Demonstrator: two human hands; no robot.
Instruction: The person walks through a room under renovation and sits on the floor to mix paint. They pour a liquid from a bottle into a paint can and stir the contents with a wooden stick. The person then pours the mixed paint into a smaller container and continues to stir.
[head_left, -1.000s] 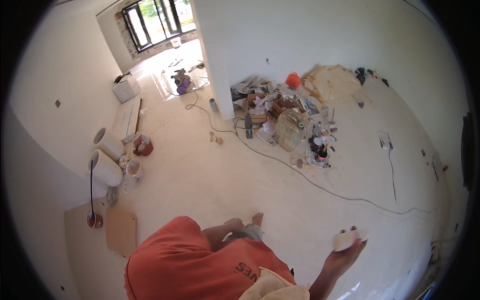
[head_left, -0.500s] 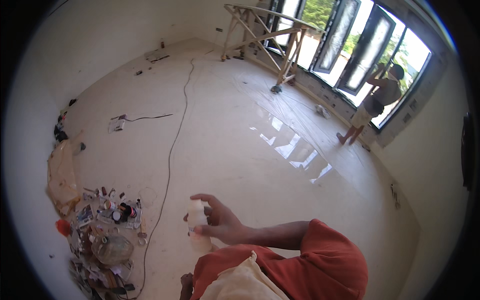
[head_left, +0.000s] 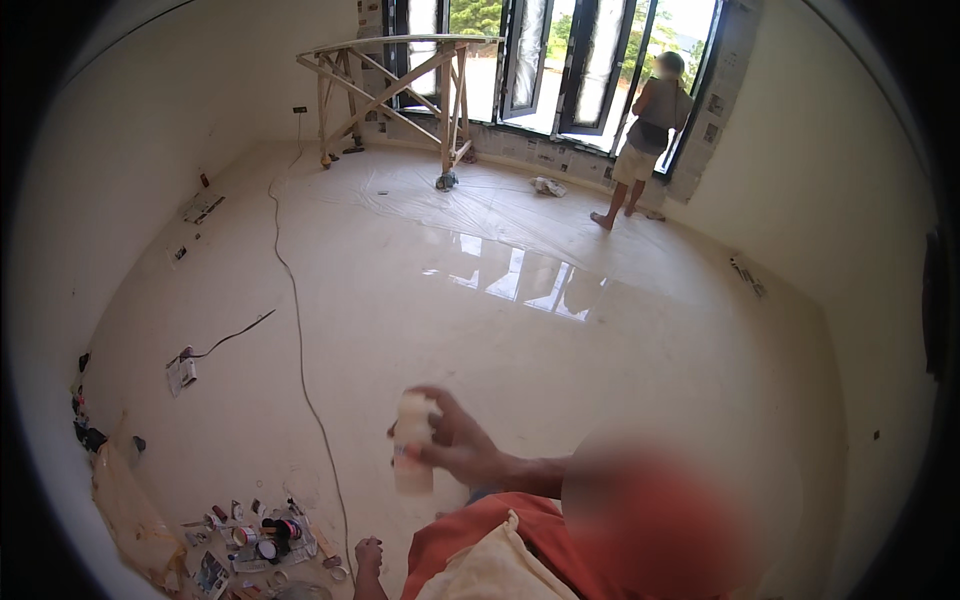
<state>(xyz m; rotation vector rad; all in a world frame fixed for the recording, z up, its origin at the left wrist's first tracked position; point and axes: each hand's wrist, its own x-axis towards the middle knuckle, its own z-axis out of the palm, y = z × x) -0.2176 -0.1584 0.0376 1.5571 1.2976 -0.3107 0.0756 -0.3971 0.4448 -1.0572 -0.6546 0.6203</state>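
Right hand (head_left: 463, 445): fingers gripping one pale bottle (head_left: 411, 435). Left hand (head_left: 369, 555): open or closed, I cannot tell. Beyond: one person (head_left: 650, 125), one long cord (head_left: 299, 335).

Shows a smooth, plastic-looking pale bottle (head_left: 413, 478), blurred; a soft, matt red cloth garment (head_left: 560, 525) and creased cream cloth (head_left: 490, 568); a smooth floor (head_left: 520, 365), glossy under reflected window light; wrinkled, sheer plastic sheeting (head_left: 415, 210); a bare, matt wooden trestle (head_left: 447, 125); crumpled, plastic-looking tan film (head_left: 130, 500); smooth, matt walls (head_left: 800, 190).
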